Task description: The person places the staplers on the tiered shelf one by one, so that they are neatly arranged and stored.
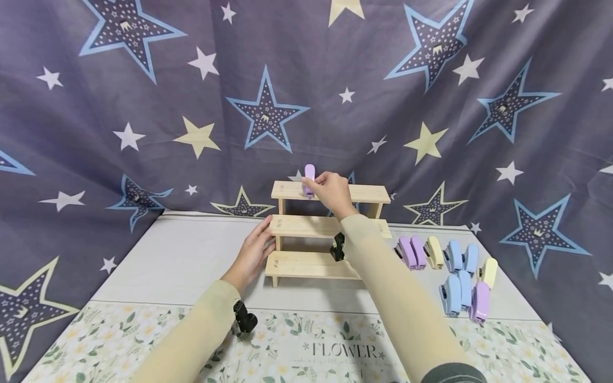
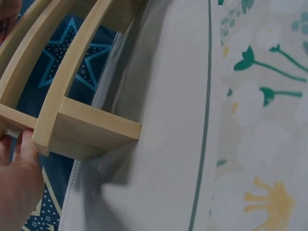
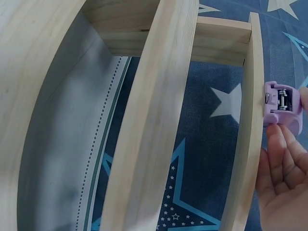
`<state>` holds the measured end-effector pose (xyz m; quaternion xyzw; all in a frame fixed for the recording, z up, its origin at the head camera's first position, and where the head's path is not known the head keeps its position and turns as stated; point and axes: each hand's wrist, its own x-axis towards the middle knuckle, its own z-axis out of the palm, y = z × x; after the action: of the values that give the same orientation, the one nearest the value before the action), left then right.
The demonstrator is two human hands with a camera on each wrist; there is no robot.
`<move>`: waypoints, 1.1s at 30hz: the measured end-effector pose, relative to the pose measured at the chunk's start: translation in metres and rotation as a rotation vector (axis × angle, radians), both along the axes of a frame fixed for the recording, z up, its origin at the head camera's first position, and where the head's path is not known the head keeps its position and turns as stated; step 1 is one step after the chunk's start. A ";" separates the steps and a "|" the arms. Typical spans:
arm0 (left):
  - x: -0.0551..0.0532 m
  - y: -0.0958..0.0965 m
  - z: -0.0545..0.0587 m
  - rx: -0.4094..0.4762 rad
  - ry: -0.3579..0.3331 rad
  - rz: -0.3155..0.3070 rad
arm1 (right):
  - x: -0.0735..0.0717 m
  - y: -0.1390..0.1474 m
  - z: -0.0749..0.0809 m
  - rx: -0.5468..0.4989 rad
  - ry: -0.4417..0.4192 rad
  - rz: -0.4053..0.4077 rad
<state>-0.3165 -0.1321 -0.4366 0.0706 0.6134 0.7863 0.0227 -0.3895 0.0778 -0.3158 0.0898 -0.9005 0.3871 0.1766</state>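
Note:
A three-tier wooden display shelf [image 1: 311, 226] stands before me. On its top tier, left of the middle, a small purple stapler [image 1: 309, 173] stands on end with its long body upright. My right hand [image 1: 333, 192] pinches it between thumb and fingers. The right wrist view shows the stapler's open-framed metal mouth [image 3: 283, 99] close against the top board, my fingers at its side. My left hand [image 1: 251, 252] holds the shelf's left end at the middle tier, thumb below the board's edge. In the left wrist view its fingers [image 2: 24, 149] touch the side of the wood.
Right of the shelf lie several more staplers: purple [image 1: 412, 252], yellow [image 1: 434, 252], and blue [image 1: 458, 292]. A star-printed curtain [image 1: 201, 170] hangs right behind the shelf. A flower-printed cloth [image 1: 119, 335] covers the table's front.

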 end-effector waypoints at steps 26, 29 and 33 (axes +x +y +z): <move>0.001 0.000 0.002 -0.028 -0.016 0.010 | 0.013 0.016 0.013 -0.025 -0.028 0.084; 0.001 0.000 0.001 -0.032 -0.013 0.010 | 0.018 0.026 0.015 -0.012 -0.005 0.095; 0.001 0.001 0.001 -0.026 -0.005 0.019 | 0.028 0.039 0.018 0.008 0.025 0.115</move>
<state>-0.3159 -0.1311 -0.4352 0.0625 0.6242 0.7786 0.0178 -0.3620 0.1171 -0.2983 0.1472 -0.8930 0.3919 0.1650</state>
